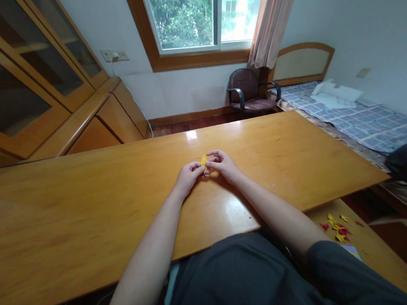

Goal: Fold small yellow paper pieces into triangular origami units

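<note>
Yellow folded paper: The small yellow folded paper (204, 160) is between your two hands, above the middle part of the worktop (88, 202). One pointed part of it stands up, toward the window side, and a narrow part shows lower, between the fingers.
Left hand: Your left hand (187, 178) holds the paper from its left side. The grip is nearly closed, with the thumb and the fingers pinching the lower part.
Right hand: Your right hand (226, 167) holds the same paper from its right side. Thumb and index finger come close together on it, so this grip is also narrow; the other fingers are bent loosely. The exact contact of each fingertip is too small to tell.
Lower worktop: At your right, below the edge, the lower worktop (388, 262) carries a loose group of yellow and red folded pieces (341, 238). A flat, pale purple item (352, 252) lies near them, partly hidden by your sleeve (331, 255).
Far side: Beyond the worktop you have a dark red armchair (245, 85), under the window (187, 16).
Right side: A bed (357, 118) has a checked cover, with a white item (338, 92) lying upon it.
</note>
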Demonstrator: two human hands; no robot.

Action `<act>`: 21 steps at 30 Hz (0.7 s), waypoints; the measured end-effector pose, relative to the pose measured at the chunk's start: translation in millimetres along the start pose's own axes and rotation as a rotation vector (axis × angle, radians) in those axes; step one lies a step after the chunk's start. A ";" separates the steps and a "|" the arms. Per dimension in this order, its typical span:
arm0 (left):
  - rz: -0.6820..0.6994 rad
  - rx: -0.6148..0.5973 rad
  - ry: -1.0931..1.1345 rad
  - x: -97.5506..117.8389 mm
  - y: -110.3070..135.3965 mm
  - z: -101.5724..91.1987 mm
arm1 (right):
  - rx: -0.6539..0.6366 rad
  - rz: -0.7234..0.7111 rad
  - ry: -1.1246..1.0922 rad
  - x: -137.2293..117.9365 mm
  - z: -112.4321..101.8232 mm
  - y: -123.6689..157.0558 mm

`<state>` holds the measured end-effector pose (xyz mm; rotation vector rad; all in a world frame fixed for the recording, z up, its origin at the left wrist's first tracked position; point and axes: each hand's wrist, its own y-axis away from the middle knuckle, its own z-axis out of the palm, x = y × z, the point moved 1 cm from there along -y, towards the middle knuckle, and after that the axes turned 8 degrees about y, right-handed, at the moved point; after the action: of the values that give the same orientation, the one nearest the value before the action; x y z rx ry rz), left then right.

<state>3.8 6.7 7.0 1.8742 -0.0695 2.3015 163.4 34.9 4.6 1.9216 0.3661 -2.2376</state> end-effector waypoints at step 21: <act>-0.071 -0.012 0.018 -0.9 0.6 1.7 | 0.188 -0.076 0.046 -3.7 -10.9 -6.7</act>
<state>5.6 5.7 6.5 1.8202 -0.0142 2.2656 172.4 44.5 7.3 2.0878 0.2462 -2.3546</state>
